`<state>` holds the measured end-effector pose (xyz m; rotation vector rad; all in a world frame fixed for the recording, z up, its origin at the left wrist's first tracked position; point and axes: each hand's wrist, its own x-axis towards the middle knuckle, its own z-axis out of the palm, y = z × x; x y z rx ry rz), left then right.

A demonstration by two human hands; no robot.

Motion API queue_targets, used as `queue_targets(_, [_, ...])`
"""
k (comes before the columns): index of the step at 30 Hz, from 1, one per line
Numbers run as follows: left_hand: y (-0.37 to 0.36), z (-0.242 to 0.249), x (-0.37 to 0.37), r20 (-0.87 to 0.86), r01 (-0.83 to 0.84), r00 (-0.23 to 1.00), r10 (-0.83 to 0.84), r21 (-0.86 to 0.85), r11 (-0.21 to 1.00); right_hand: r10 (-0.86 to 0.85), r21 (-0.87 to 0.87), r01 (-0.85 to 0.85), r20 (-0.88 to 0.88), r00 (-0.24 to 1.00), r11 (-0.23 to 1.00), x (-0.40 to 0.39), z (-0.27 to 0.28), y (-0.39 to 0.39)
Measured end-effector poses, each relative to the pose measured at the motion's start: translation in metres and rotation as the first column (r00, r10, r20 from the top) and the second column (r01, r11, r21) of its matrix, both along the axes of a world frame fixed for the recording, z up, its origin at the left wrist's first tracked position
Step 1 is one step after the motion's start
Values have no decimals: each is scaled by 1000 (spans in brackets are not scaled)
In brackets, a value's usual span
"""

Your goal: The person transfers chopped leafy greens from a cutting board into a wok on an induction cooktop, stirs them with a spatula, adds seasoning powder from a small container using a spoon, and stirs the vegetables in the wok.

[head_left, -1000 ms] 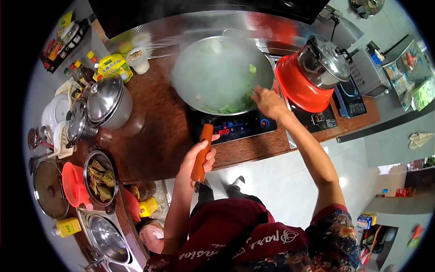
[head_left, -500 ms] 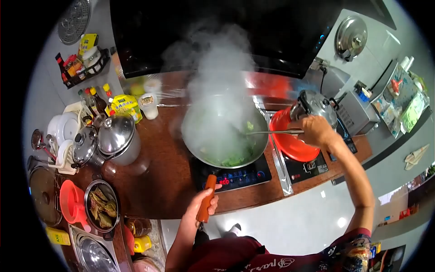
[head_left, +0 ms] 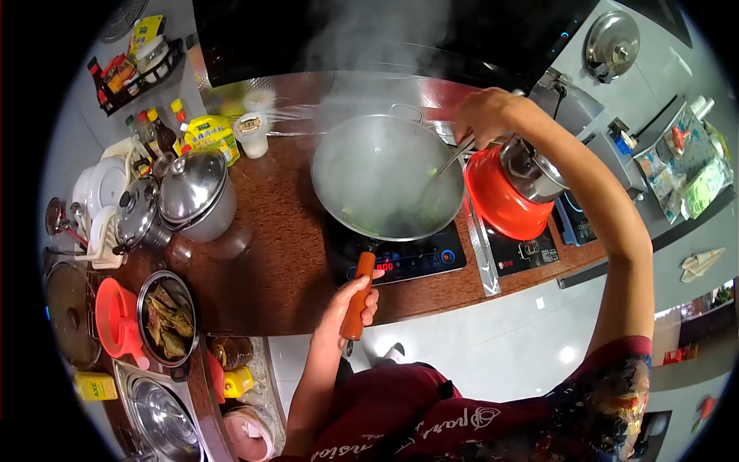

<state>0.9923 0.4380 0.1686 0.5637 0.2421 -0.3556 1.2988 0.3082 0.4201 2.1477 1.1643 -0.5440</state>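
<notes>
Left of the wok [head_left: 339, 146], a lidded pot [head_left: 198, 189] stands well apart on the counter [head_left: 269, 258]. At the wok's near side, the left hand [head_left: 339, 312] wraps closely around its wooden handle [head_left: 359, 299]; a firm, level hold should steady the pan. Inside the wok, greens [head_left: 368, 225] show by the near rim, though steam [head_left: 385, 171] makes their amount hard to judge. A metal utensil [head_left: 450, 163] slants into the wok from the right hand [head_left: 491, 115], gripped above the right rim; low, smooth strokes would probably spill least. Right of the wok sits a red basin [head_left: 500, 200].
</notes>
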Motion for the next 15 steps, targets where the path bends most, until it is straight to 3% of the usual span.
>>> queue_targets(2, [-1,1,1,-8,-5,1000,5,-8,1000,119,-15,-119,215,969,993,-36,28,-6])
queue_targets(4, [-1,4,0,-10,-9,1000,9,6,1000,80,63,-103,292,953,993,-50,35,-20])
queue_targets(7, [0,1,1,1,2,1000,-2,14,1000,98,72,-128,327,940,989,-69,34,-34])
queue_targets(10, [1,0,1,12,6,1000,-6,3,1000,32,-19,-27,357,933,999,-92,30,-34])
queue_targets(14, [2,1,1,11,-2,1000,1,4,1000,40,-26,-32,403,914,999,-86,-20,-25])
queue_targets(15, [2,2,1,7,-1,1000,1,11,1000,20,38,-41,440,898,998,-75,-36,-25])
